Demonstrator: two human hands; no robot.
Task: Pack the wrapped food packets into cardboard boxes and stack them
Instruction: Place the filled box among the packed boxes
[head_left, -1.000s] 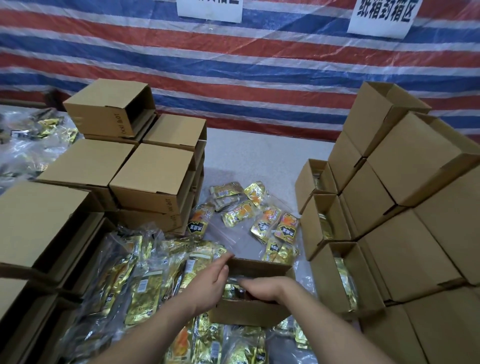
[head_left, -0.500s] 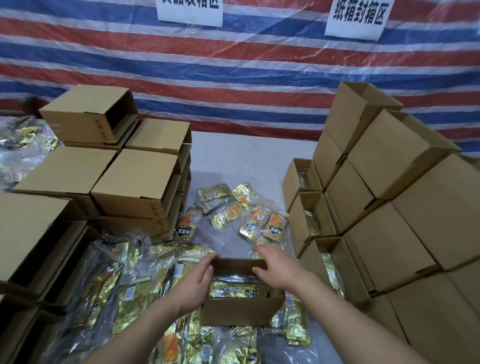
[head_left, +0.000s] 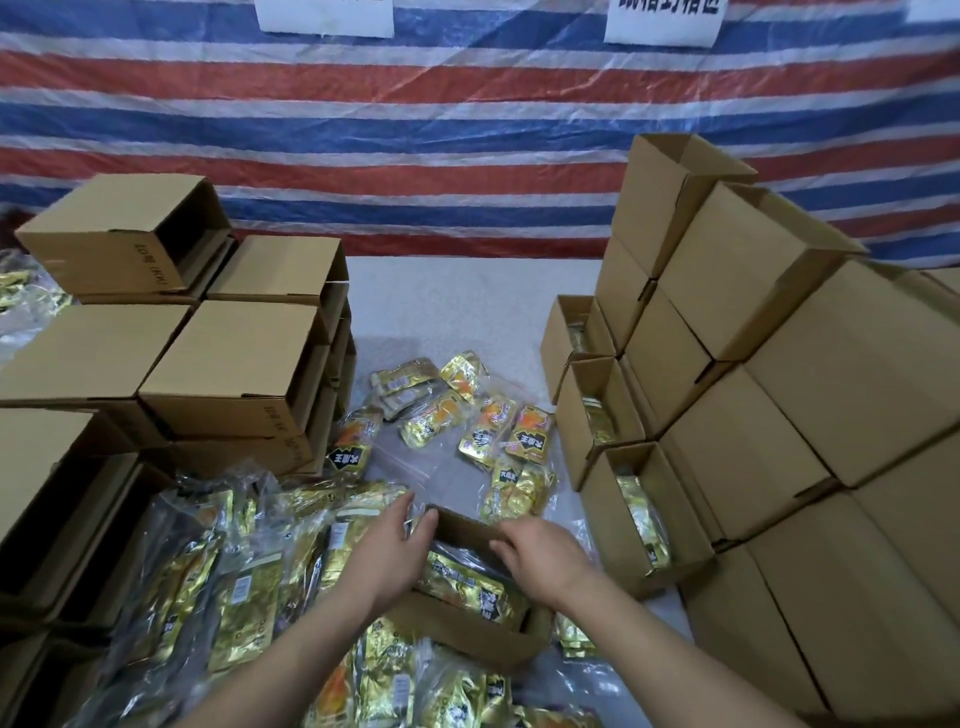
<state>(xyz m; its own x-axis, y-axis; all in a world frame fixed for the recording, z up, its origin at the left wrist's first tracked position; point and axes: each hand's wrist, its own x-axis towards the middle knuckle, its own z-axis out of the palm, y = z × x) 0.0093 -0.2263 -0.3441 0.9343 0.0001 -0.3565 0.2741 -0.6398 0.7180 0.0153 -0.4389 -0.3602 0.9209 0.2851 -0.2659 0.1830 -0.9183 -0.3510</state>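
1. Striped red, white and blue tarpaulin (head_left: 467, 130) hangs behind a grey worktop (head_left: 467, 301) crowded with cartons and gold packets.
2. Both hands are at the open cardboard box (head_left: 470, 631) in front of the person. The left hand (head_left: 387, 551) rests on its left wall, fingers extended and relaxed, its grip apart.
3. The right hand (head_left: 540, 558) curls over the far right rim; its grip looks clamped on that rim.
4. Since a second ago, the right hand has come out of the box and both hands now sit at its edges.
5. A gold packet (head_left: 467, 584) lies inside, just between the two hands, so the filling looks finished.
6. Likely next comes shifting the box to the row of filled boxes (head_left: 644, 525) right of the right hand.
7. Loose packets (head_left: 483, 426) lie beyond both hands; empty boxes (head_left: 228, 364) stand far left.
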